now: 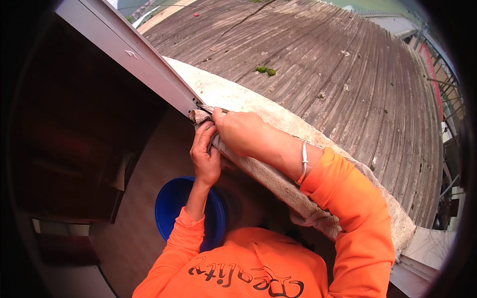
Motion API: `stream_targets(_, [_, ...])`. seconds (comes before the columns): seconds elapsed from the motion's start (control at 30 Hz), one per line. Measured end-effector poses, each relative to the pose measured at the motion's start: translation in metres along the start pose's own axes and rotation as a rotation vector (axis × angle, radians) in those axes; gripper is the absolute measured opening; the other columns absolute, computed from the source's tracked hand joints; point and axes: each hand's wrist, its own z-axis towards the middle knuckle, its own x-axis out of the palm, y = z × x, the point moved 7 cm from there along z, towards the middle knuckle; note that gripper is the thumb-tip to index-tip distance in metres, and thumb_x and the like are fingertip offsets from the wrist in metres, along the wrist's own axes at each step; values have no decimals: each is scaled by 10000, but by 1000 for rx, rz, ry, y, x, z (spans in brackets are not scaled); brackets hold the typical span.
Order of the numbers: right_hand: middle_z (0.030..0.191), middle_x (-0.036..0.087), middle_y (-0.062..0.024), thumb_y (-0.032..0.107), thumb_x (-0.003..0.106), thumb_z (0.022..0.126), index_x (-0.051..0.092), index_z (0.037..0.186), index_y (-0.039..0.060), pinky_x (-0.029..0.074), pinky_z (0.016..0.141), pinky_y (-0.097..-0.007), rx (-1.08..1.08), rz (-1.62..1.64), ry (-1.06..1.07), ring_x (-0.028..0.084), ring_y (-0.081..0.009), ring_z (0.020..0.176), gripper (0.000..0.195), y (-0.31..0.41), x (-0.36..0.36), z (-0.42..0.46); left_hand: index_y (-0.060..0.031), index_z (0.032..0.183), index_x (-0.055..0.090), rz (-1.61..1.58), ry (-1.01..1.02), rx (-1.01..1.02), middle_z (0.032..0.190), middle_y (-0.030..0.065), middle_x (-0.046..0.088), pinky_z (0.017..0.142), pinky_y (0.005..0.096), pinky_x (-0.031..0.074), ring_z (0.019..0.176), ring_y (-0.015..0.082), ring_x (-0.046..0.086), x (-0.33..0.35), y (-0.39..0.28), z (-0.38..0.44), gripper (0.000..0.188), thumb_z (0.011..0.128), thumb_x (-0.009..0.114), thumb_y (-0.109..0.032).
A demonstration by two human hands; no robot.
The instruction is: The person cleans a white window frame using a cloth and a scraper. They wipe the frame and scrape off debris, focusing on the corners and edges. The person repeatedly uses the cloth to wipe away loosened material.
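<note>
A grey-brown cloth lies along the window sill, its bunched end pressed at the lower corner of the white metal window frame. My left hand grips the cloth just below that corner, thumb and fingers closed on it. Against the left hand's fingertips, my right hand is curled with its fingertips at the frame's corner. It appears to hold something thin there, perhaps a fold of cloth or a slim tool; the fingers hide most of it.
A blue plastic bucket stands on the floor below my left forearm. Outside the pale ledge spreads a corrugated roof with moss clumps. Dark furniture is at the left, and a white frame section at the lower right.
</note>
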Motion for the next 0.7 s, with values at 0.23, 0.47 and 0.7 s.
stream_targets(0.23, [783,745,-116,163,631,888,381,1513,-91,576,546,-389,101,-257,162,752,-257,706,719,22,4,-42,29,1303,650,-50,66,42,1347,194,643,962,374,532,1187,344,671,8,-24,-27,506,818,519,96])
stream_targets(0.47, [828,775,-53,235,747,847,294,1580,-2,496,327,-475,216,-379,171,730,-236,601,894,18,42,-3,32,1280,648,-107,116,-39,1361,197,641,989,369,498,1227,300,642,1,-3,-11,383,903,681,-25])
stream_targets(0.7, [753,729,-89,221,723,822,367,1547,-18,528,444,-447,7,-448,237,726,-266,629,843,30,4,-50,47,1406,574,-241,143,-51,1506,235,532,1097,377,450,1354,325,569,7,-37,-43,573,839,509,100])
